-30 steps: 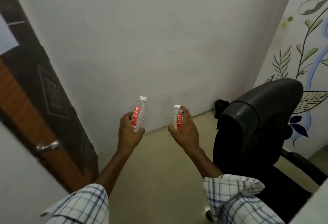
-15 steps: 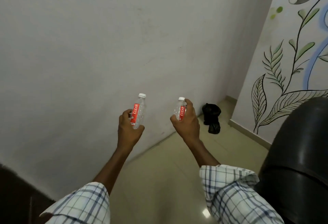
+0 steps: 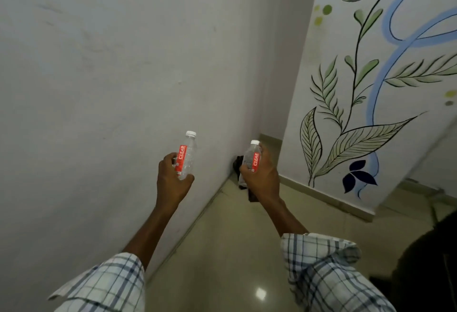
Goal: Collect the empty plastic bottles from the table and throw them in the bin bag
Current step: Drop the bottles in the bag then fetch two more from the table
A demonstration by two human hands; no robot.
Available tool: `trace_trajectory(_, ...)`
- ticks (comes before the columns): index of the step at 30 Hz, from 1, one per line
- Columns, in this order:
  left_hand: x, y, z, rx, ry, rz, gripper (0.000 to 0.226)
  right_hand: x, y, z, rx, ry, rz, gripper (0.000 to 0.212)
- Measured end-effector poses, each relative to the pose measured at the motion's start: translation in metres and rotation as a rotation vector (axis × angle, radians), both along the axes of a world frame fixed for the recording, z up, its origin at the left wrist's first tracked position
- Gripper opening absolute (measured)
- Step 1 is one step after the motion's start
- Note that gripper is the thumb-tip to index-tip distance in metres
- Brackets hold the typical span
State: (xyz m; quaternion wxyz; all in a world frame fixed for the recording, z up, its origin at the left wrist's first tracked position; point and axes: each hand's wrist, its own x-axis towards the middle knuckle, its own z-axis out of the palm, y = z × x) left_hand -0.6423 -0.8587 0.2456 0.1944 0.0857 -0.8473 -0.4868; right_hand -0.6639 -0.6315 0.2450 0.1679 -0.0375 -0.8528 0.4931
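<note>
Left hand [image 3: 173, 183]: grip closed round the lower body of a clear plastic bottle [image 3: 186, 157] with red label and white cap; fingers wrapped behind, thumb across the base in front. Long axis near upright, cap end up, tilted slightly away from the grip.

Right hand [image 3: 262, 178]: grip closed round a second bottle [image 3: 253, 156] of the same kind, held higher on the body, so only label, shoulder and cap show above the fingers. Long axis near upright, cap end up, leaning a little toward the left grip.

Both bottles apparently empty; contents not plainly readable.

Beyond the right grip, low and straight ahead: dark bin bag [image 3: 241, 175], crumpled on the floor [image 3: 222, 250] in the corner where plain wall [image 3: 111, 76] meets painted leaf mural [image 3: 358, 126]. Largely hidden behind the right hand and its bottle; mouth of bag not visible, open or shut not determinable.

Governing relation: bag in line with and directly past the right grip, off to the right and forward of the left grip. Right hand judged nearer; likely first to release. Left requires a reach across to the right. Both well above the bag.
</note>
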Motion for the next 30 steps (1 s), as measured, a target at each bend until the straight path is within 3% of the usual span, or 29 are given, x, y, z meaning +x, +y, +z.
trace_trajectory(7, -0.198, 0.037, -0.019, -0.013, -0.045, -0.160, 0.071, -0.154, 0.040, -0.020, -0.029, -0.033, -0.144, 0.064)
trace_trajectory(16, -0.454, 0.111, -0.100, -0.015, -0.140, -0.269, 0.073, -0.386, 0.103, -0.096, -0.018, -0.095, -0.218, 0.064)
trace_trajectory(21, -0.562, 0.139, -0.178, -0.022, -0.272, -0.298, 0.072, -0.492, 0.124, -0.165, -0.074, -0.215, -0.253, 0.075)
trace_trajectory(30, -0.731, 0.167, -0.371, -0.123, -0.539, -0.354, 0.070, -0.656, 0.133, -0.345, -0.169, -0.454, -0.308, 0.061)
